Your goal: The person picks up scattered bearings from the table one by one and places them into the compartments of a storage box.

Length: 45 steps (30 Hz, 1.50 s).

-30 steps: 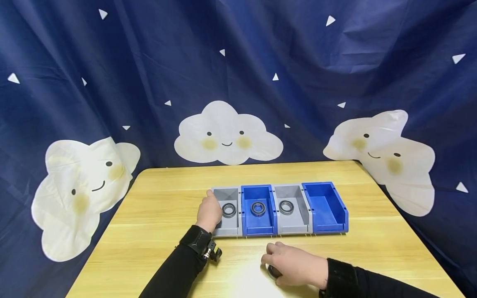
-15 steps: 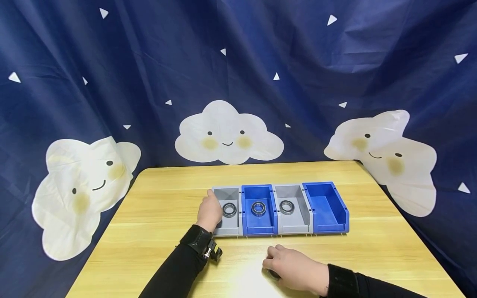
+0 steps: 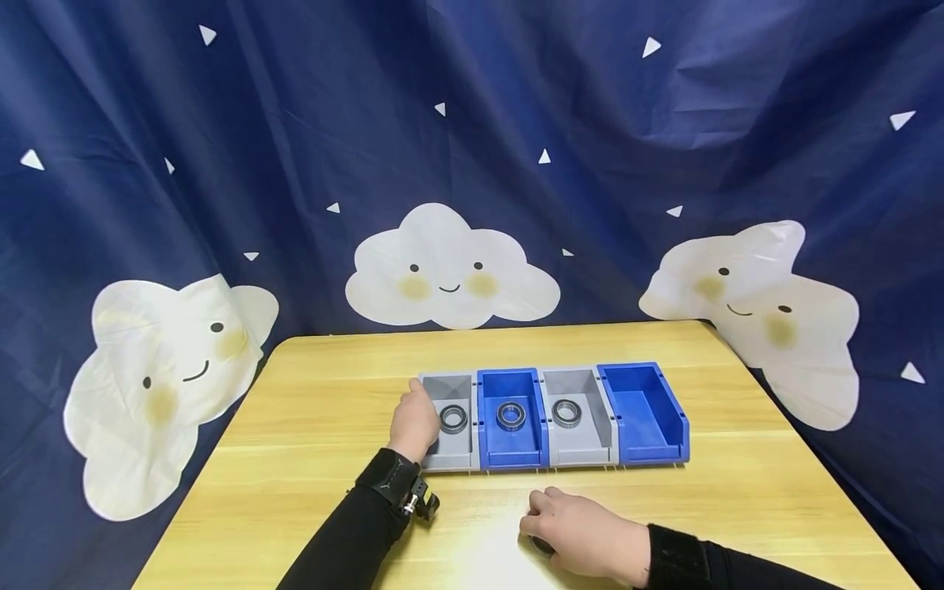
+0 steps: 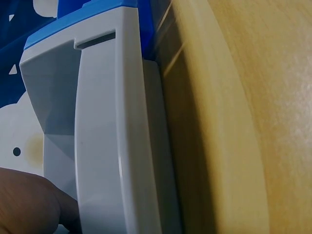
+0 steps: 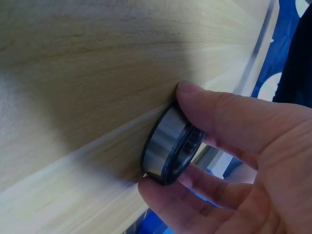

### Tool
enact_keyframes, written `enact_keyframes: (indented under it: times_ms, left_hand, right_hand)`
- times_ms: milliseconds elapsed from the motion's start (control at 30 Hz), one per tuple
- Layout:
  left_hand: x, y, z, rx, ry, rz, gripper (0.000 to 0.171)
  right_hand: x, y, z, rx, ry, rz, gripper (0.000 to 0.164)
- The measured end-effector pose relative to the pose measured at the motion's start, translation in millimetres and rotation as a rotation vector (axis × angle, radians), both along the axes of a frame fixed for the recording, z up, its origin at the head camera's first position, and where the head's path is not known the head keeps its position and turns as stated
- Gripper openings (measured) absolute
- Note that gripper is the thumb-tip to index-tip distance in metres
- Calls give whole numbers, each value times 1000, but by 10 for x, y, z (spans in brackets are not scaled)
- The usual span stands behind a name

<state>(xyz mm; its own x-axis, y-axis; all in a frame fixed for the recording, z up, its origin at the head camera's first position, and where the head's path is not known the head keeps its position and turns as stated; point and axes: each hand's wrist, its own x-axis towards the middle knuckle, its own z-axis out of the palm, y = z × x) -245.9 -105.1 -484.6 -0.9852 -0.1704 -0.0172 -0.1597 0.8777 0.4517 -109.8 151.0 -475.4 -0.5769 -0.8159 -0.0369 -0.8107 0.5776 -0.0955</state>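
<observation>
In the right wrist view, my right hand [image 5: 234, 156] pinches a steel ball bearing [image 5: 168, 139] with dark edges between thumb and fingertips. The bearing is tilted close over the wooden table. Seen from the head, that hand [image 3: 583, 533] is in front of the bin row and mostly covers the bearing. My left hand [image 3: 413, 419] grips the left side wall of the leftmost grey bin [image 3: 451, 456]. In the left wrist view, a digit [image 4: 29, 202] reaches inside behind the bin's front lip [image 4: 100, 136]; the other fingers are hidden.
Bearings lie singly in the left grey bin [image 3: 453, 419], the blue bin [image 3: 510, 415] and the second grey bin [image 3: 566, 413]. The rightmost blue bin [image 3: 640, 414] shows a bare floor. Behind the wooden table [image 3: 332, 360] hangs a dark blue cloud-print curtain [image 3: 457, 49].
My right hand has shifted slightly right and its fingers have drawn in around the bearing, showing less of it. My left hand and the bins stay in place.
</observation>
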Motion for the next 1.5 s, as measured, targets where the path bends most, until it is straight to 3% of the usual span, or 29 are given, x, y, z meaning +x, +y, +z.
enact_keyframes:
  times_ms: [333, 433, 867, 1500]
  left_hand:
    - [-4, -7, -23, 5, 3, -4, 46]
    - [-10, -7, -29, 10, 4, -1, 46]
    - [-17, -11, -42, -2, 7, 2, 45]
    - [-14, -10, -19, 0, 10, -1, 44]
  right_hand:
    - [-4, 9, -13, -29, 9, 14, 35]
    - [-8, 17, 1, -17, -27, -2, 36]
    - [-56, 86, 182, -18, -104, -68, 39]
    - [-126, 292, 467, -94, -60, -74, 36]
